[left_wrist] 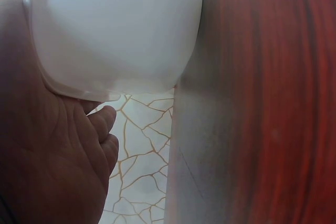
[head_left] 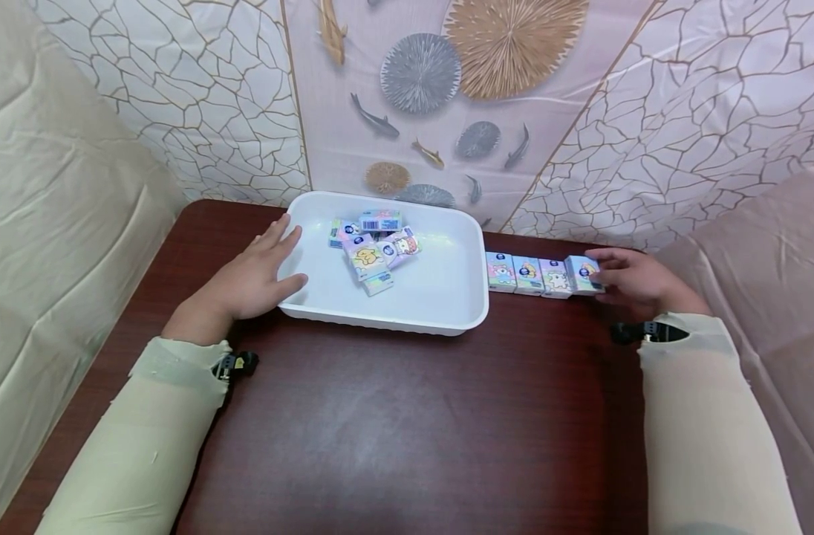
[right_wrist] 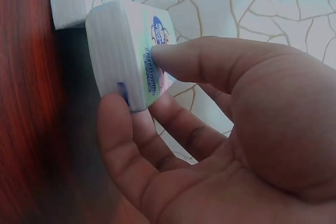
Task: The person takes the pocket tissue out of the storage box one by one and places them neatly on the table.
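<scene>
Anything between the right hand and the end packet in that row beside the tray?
Nothing visible. The right hand already pinches the end packet, thumb and fingers on it. That packet sits at the right end of the row beside the white tray.

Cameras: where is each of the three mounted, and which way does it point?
Head: worn on the head, looking forward and down at the table; both sleeves and hands show.
Left wrist: beside the left hand, facing the white tray; palm and fingers show.
Right wrist: beside the right hand, facing the tissue pack it pinches.
Shared: head and left wrist views both show the tray; head and right wrist both show the end pack.
</scene>
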`<action>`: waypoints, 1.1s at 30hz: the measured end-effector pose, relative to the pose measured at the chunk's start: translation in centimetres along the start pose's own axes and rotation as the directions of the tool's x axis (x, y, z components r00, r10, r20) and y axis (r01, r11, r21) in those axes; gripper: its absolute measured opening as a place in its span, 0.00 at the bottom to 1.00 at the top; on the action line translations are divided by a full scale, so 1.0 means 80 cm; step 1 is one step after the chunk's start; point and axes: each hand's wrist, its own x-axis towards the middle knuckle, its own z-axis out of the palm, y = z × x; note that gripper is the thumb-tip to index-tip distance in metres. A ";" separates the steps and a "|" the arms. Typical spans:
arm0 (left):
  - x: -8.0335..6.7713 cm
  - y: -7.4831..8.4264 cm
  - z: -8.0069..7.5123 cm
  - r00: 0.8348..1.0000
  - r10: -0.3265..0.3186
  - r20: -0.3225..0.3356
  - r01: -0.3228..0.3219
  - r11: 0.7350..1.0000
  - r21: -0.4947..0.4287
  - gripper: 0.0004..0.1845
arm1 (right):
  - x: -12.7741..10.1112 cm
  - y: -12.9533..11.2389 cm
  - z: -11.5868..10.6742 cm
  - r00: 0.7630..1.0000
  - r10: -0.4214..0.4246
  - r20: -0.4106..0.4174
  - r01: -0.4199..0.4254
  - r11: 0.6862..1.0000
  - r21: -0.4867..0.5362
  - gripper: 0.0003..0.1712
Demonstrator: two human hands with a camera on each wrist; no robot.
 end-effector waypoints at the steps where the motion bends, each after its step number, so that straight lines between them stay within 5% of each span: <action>1: 0.000 0.000 0.000 1.000 -0.001 0.002 0.001 1.000 0.001 0.48 | 0.000 0.002 -0.001 1.000 0.005 0.001 -0.005 1.000 0.008 0.34; 33: -0.001 -0.002 -0.001 1.000 0.019 -0.002 -0.019 1.000 -0.009 0.49 | 0.010 0.020 0.014 0.997 0.072 -0.025 -0.071 0.997 0.043 0.38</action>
